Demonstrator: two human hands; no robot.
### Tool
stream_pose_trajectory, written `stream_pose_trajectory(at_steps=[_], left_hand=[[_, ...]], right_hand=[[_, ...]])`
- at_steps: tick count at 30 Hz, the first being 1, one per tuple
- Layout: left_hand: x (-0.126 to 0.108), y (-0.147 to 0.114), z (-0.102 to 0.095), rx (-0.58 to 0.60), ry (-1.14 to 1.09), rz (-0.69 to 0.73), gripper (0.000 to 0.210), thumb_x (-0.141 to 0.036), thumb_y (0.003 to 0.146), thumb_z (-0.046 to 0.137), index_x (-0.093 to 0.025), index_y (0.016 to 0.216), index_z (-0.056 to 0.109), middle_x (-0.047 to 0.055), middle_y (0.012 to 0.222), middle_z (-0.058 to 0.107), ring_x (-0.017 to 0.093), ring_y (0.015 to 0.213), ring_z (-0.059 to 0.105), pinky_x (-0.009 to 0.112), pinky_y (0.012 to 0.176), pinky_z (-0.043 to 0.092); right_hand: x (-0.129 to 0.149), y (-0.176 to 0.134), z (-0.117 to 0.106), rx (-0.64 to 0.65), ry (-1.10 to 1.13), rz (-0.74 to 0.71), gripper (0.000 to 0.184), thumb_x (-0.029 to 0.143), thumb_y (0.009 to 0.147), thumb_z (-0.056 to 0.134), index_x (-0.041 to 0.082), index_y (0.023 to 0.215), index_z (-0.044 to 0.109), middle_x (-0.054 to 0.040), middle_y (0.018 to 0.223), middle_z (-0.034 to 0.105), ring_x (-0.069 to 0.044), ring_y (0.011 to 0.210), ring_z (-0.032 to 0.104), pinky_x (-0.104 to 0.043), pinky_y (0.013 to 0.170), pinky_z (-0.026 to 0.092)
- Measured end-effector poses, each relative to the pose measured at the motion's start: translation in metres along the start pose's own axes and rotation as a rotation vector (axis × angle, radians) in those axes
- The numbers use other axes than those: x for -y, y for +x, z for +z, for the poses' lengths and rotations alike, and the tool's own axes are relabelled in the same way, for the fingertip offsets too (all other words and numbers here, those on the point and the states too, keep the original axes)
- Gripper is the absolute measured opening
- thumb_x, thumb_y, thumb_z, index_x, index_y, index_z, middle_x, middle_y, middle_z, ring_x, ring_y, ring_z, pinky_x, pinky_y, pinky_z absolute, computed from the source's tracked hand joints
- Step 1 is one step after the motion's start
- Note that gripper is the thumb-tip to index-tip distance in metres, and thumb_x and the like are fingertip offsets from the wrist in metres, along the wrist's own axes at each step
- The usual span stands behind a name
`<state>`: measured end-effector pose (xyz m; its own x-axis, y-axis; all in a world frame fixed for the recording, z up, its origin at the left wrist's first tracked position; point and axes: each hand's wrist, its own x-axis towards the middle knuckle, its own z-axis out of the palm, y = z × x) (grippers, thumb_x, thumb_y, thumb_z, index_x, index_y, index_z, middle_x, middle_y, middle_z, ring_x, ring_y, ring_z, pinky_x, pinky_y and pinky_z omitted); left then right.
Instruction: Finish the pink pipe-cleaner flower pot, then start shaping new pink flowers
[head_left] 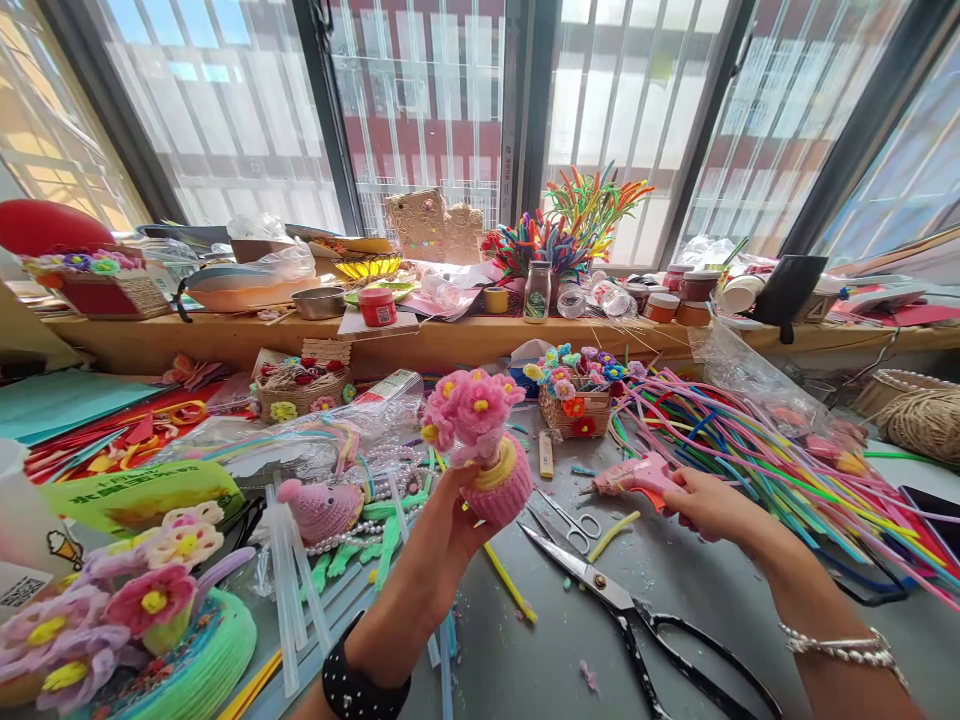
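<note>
My left hand is closed round a small pink pot of pipe-cleaner flowers, held up over the middle of the table. Its pink blossoms have yellow centres, and a yellow ring tops the ribbed pot. On the right, my right hand grips the handle of a pink hot glue gun, its nozzle pointing left toward the pot but apart from it. Between the hands lie small silver scissors and large black-handled shears. A yellow pipe cleaner rests below the pot.
Clear glue sticks and a green flower arrangement fill the left. Behind stands a woven basket of small flowers. Loose coloured pipe cleaners spread at right. A wooden ledge under the windows carries jars and craft supplies.
</note>
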<state>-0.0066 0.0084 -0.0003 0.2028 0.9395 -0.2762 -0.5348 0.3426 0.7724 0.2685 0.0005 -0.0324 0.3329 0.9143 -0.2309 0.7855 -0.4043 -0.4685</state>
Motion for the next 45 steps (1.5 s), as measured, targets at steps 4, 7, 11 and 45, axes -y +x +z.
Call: stream_pose_trajectory(at_steps=[4, 7, 11, 45], left_hand=[[0.001, 0.0, 0.001, 0.017, 0.009, -0.023, 0.028, -0.023, 0.077, 0.054, -0.016, 0.104, 0.059, 0.007, 0.107, 0.061, 0.014, 0.081, 0.06, 0.028, 0.073, 0.051], [0.003, -0.001, 0.0, 0.053, 0.021, -0.043, 0.027, -0.025, 0.079, 0.052, -0.016, 0.105, 0.058, 0.008, 0.11, 0.06, 0.015, 0.085, 0.059, 0.027, 0.074, 0.051], [0.005, -0.001, -0.001, 0.08, 0.035, -0.058, 0.031, -0.026, 0.081, 0.049, -0.016, 0.11, 0.055, 0.009, 0.116, 0.058, 0.016, 0.087, 0.059, 0.028, 0.076, 0.05], [0.013, -0.001, 0.002, 0.098, 0.16, -0.034, 0.031, -0.034, 0.079, 0.052, -0.019, 0.106, 0.058, 0.008, 0.114, 0.06, 0.021, 0.1, 0.057, 0.031, 0.079, 0.048]], right_hand=[[0.006, -0.017, -0.02, -0.228, -0.003, 0.023, 0.019, 0.031, 0.071, 0.038, 0.018, 0.079, 0.048, -0.0116, 0.077, 0.061, -0.025, 0.072, 0.058, -0.03, 0.058, 0.041], [0.018, -0.034, -0.027, -0.374, 0.008, 0.042, 0.027, 0.04, 0.071, 0.035, 0.017, 0.084, 0.04, -0.0134, 0.081, 0.058, -0.027, 0.073, 0.056, -0.033, 0.061, 0.04], [0.033, -0.05, -0.021, -0.568, 0.127, -0.065, 0.024, 0.045, 0.071, 0.035, 0.022, 0.078, 0.037, -0.0054, 0.07, 0.054, -0.022, 0.063, 0.052, -0.031, 0.057, 0.038], [0.038, -0.054, 0.02, -0.684, 0.05, -0.273, 0.059, 0.065, 0.07, 0.043, 0.017, 0.105, 0.047, -0.0117, 0.087, 0.062, -0.026, 0.072, 0.06, -0.033, 0.062, 0.045]])
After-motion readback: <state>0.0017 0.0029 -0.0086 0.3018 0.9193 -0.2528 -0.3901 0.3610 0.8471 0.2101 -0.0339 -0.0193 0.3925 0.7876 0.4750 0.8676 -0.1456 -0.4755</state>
